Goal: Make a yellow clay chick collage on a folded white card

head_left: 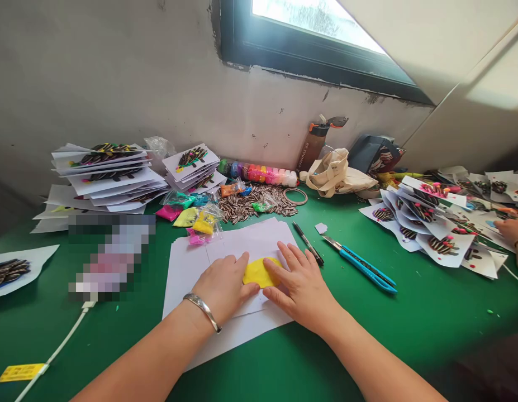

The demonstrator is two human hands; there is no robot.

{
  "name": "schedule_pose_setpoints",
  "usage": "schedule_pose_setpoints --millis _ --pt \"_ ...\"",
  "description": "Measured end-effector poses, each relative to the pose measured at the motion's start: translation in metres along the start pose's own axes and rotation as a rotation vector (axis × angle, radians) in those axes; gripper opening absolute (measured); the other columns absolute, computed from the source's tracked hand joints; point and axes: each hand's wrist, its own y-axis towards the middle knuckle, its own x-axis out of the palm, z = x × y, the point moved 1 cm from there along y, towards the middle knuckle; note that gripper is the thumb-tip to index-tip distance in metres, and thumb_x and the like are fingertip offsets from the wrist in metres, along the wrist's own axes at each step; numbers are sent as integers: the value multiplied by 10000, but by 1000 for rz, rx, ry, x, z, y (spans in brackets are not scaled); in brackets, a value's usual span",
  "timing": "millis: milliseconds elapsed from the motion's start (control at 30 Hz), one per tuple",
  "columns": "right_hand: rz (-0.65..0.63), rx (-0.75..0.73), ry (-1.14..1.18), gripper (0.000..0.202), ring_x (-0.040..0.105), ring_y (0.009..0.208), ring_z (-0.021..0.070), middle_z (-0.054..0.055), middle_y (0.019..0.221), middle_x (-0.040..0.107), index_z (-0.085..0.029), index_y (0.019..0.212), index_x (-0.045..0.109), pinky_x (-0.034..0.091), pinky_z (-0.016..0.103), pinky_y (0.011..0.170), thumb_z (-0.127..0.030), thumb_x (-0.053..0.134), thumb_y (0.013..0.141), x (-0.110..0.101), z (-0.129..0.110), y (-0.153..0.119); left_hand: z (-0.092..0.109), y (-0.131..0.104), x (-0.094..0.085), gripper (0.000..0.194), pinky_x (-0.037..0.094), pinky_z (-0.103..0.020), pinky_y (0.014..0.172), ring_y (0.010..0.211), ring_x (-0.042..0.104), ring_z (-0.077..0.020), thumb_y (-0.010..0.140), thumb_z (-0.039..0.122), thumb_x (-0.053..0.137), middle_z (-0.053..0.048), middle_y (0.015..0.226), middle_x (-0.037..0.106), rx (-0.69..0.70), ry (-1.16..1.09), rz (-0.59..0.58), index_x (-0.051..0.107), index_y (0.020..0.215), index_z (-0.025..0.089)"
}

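Observation:
A flat, rounded piece of yellow clay (257,273) lies on a stack of white paper (187,279). My left hand (225,279), with a silver bangle at the wrist, rests at its left edge. The left thumb and index finger are apart, reaching the clay, while the other fingers are partly hidden. From the right, my right hand (299,282) lies over the clay with fingers spread, thumb and index finger touching it. Right of the paper are a black pen (308,243) and a blue utility knife (361,262).
Behind the paper lie small bags of coloured clay (204,222) and a heap of sunflower seeds (259,202). Stacks of seed-decorated cards (112,178) stand left, more cards (426,218) right. A brown bottle (312,146) stands by the wall. Another person's hand (512,230) is far right.

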Motion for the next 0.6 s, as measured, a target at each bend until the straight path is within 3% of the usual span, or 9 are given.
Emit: schedule_pose_setpoints --millis 100,233,433,600 --pt "52 -25 -35 544 195 1373 361 60 1531 199 -389 1383 371 165 638 1041 -589 399 878 1 -1 -1 -1 1 0 572 449 -380 728 905 587 -301 820 427 502 -125 997 632 17 -4 18 457 1319 154" --pt "25 -75 -47 515 124 1393 356 30 1521 238 -389 1334 444 79 642 1062 -616 361 880 2 -4 -1 -2 1 1 554 446 -373 713 885 592 -299 825 430 498 -122 977 634 10 9 13 465 1308 162" --pt "54 -125 -49 558 125 1393 356 50 1540 167 -385 1394 351 83 641 1061 -604 372 881 2 -9 -3 -3 1 2 624 449 -366 704 891 595 -305 800 529 527 -130 985 633 29 -19 19 470 1295 154" --pt "11 -144 -22 534 115 1398 340 29 1536 188 -401 1358 398 83 628 1070 -628 351 878 2 -11 -2 -5 1 2 640 447 -353 713 900 598 -297 785 519 555 -123 1004 635 31 -32 8 455 1311 167"
